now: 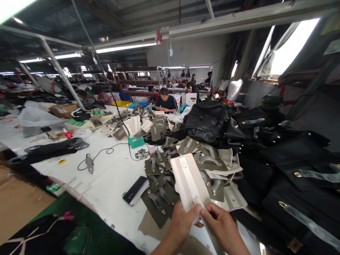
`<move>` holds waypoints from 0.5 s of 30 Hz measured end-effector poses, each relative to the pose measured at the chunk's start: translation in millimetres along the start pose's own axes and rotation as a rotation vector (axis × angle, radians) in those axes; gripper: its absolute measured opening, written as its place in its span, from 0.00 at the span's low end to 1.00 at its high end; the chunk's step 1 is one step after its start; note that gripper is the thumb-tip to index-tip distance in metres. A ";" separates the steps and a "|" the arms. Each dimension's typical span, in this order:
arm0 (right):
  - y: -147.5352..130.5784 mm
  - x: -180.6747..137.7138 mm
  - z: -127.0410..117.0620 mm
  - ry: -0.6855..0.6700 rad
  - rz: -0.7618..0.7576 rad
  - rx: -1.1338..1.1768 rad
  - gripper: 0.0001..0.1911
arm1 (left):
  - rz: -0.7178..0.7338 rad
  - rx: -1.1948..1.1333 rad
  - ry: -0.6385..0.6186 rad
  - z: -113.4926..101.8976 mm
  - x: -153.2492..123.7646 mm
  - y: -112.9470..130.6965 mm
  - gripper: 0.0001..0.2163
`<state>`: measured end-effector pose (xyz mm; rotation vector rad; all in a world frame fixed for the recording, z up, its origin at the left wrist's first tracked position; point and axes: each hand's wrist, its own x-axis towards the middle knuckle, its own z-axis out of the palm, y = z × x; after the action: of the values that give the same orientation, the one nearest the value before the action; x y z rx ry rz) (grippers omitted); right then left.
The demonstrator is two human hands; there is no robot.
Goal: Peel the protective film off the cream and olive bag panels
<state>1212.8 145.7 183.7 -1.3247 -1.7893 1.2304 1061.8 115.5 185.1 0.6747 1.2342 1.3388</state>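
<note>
Both my hands grip the near end of a long pale beige panel (189,182) that rises away from me. My left hand (182,225) pinches its lower left edge with thumb on top. My right hand (222,228) holds the lower right edge, fingertips meeting the left thumb. Under and behind the panel lies a heap of olive-grey flap pieces with plastic-wrapped straps (159,187).
Black bags (206,121) are piled on the right and far side. A black-and-white block (135,190), a corded hand tool (89,164) and a green box (136,142) lie on the white table (108,184). A person (166,101) sits at the far end.
</note>
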 end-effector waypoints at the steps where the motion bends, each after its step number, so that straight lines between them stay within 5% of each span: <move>1: 0.0 0.4 0.7 0.007 -0.001 -0.006 0.25 | -0.001 -0.003 0.000 0.1 0.4 -0.4 0.28; 15: -14.1 -1.0 -8.4 0.066 0.015 -0.031 0.19 | -0.049 -0.054 0.006 1.7 4.4 3.5 0.25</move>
<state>1214.7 146.4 200.0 -1.3829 -1.7619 1.1578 1061.3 120.7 187.6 0.5985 1.2076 1.3296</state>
